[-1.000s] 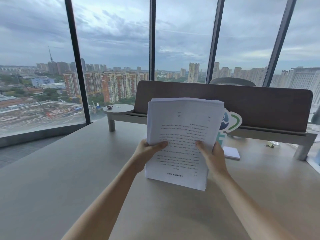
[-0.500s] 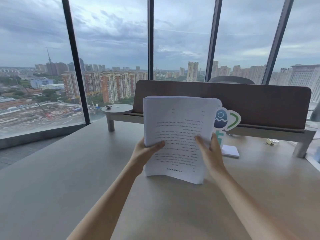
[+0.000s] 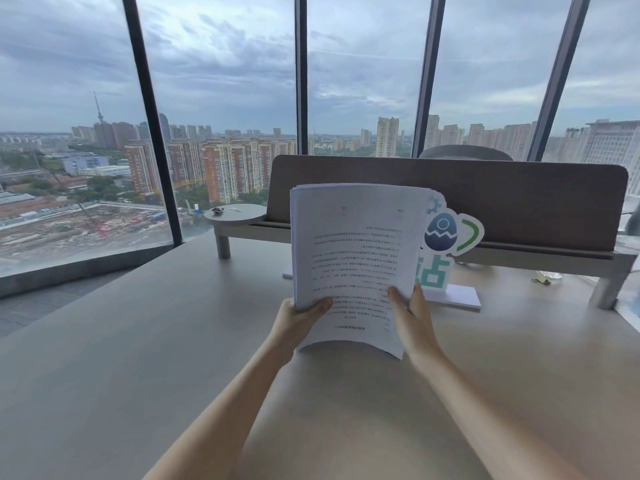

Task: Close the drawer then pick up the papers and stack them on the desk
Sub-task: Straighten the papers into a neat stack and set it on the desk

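Observation:
A thick stack of printed white papers stands nearly upright, its lower edge bowed and resting on or just above the grey-beige desk. My left hand grips the stack's lower left corner, thumb across the front page. My right hand holds the lower right side, fingers spread along the edge. Both forearms reach in from the bottom of the view. No drawer is in view.
A brown divider panel on a low grey shelf crosses the back of the desk. A cut-out egg sign on a white base stands behind the papers. A small binder clip lies at right. Floor-to-ceiling windows lie beyond.
The stack has been tipped more upright and lowered, so its bottom edge now bows against the desk. Both hands have slid slightly lower along the stack's sides.

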A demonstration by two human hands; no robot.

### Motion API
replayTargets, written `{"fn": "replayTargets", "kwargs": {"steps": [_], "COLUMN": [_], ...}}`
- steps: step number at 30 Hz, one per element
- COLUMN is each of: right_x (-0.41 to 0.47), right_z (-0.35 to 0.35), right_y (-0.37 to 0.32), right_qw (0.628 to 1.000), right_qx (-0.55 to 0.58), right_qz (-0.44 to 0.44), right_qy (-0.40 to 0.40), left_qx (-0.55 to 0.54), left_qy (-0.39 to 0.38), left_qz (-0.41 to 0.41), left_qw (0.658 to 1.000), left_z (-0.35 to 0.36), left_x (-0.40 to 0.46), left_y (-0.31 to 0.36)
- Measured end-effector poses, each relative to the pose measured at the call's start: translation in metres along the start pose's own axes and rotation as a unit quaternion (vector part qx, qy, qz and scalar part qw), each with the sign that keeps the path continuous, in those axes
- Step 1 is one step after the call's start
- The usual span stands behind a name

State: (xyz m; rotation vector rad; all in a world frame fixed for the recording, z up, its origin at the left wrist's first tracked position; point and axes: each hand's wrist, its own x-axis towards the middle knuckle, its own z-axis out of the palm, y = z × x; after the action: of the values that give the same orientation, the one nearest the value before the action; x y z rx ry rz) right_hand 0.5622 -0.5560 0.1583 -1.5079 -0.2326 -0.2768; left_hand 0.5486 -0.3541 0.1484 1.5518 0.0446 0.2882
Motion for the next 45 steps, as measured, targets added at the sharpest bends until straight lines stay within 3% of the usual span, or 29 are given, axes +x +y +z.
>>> {"fn": "replayTargets", "kwargs": {"steps": [9, 19, 29, 34, 38, 41, 45], "right_x": [-0.009, 0.009, 0.003, 0.010, 0.022, 0.028, 0.034], "right_z": [0.000, 0.011, 0.090, 0.130, 0.165, 0.191, 0.223], "right_y": [0.027, 0.012, 0.011, 0.015, 0.026, 0.029, 0.034], "right_qw": [0.996, 0.983, 0.980, 0.953, 0.935, 0.935, 0.935], "right_qx": [-0.081, -0.174, -0.119, -0.149, -0.185, -0.200, -0.190], "right_qz": [0.028, 0.006, 0.128, 0.197, 0.190, 0.183, 0.211], "right_qy": [-0.008, -0.053, -0.092, -0.178, -0.233, -0.227, -0.212], "left_qx": [0.011, -0.015, -0.088, -0.087, -0.095, -0.057, 0.106], "left_qy": [0.024, -0.023, 0.074, 0.122, 0.152, 0.180, 0.235], "left_qz": [-0.013, -0.087, -0.137, -0.193, -0.228, -0.224, -0.185], "left_qw": [1.000, 0.996, 0.984, 0.970, 0.957, 0.956, 0.948], "left_z": [-0.001, -0.041, -0.117, -0.172, -0.204, -0.218, -0.242], "left_x": [-0.005, -0.008, -0.038, -0.045, -0.037, -0.025, -0.001], "left_y": [-0.020, -0.004, 0.012, 0.003, -0.007, -0.003, -0.004]}}
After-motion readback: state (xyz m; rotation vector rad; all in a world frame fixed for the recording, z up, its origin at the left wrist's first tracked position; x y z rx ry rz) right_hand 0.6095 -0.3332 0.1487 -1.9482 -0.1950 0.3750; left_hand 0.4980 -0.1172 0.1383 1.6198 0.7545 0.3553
